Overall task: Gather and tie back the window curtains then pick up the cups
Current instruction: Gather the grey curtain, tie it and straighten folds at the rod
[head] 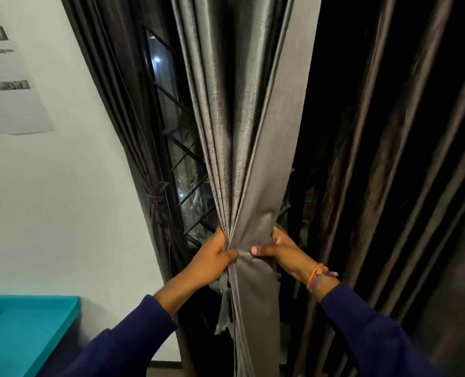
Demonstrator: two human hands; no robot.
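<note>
Teal bin (27, 330) at lower left below a wall notice (5, 83); tied dark curtain (155, 202) beside the barred window (177, 148). Left hand (212, 258) and right hand (280, 250) grip the bunched grey curtain (250, 131) at centre, fingers curled around it.

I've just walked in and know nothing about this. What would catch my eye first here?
Front and centre, a grey curtain is bunched into a narrow waist, gripped by the person's left hand and right hand from either side. Left of it, a dark curtain already hangs tied back against the white wall, baring a window grille. A bright teal tray sits at the lower left corner.
</note>
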